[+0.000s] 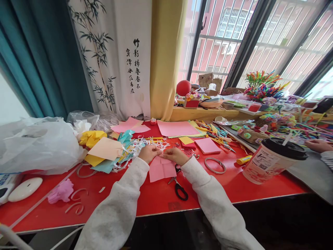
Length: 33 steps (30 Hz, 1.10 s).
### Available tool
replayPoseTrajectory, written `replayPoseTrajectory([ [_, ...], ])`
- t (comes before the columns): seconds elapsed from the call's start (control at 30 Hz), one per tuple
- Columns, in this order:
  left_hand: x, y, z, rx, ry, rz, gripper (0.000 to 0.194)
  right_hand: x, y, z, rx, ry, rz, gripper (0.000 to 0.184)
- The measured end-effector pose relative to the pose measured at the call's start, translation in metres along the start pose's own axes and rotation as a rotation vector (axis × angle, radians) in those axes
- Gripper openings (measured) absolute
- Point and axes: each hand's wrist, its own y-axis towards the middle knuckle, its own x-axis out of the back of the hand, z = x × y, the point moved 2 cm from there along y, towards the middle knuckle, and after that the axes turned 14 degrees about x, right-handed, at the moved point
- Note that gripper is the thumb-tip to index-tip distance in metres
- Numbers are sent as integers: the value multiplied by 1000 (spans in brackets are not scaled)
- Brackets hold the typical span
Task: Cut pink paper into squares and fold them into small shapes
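A creased sheet of pink paper (163,171) is in front of me over the red table. My left hand (149,153) is closed, its thumb and fingertips pinching at the sheet's upper edge. Right beside it, my right hand (177,156) pinches the same edge, and the fingertips of both hands nearly meet. The exact grip is partly hidden by the fingers. Black-handled scissors (180,191) lie with blades parted, just right of the paper and below my right wrist.
Shredded paper and coloured sheets (105,148) lie left, beside a plastic bag (39,144). A stack of pink squares (207,146), a metal ring (215,165), a yellow glue stick (244,159) and a lidded cup (270,163) stand right. Another person's hand (318,145) shows at far right.
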Motion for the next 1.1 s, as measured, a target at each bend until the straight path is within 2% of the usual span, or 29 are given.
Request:
replayPoseTrajectory([
  [0.57, -3, -9, -10, -141, 212, 17, 22, 3, -2, 4, 24, -28, 49, 47],
  [0.87, -8, -9, -11, -148, 285, -101, 18, 2, -1, -4, 73, -83, 25, 47],
  [1.1, 5, -4, -11, -133, 259, -212, 17, 2, -1, 3, 97, -72, -112, 37],
])
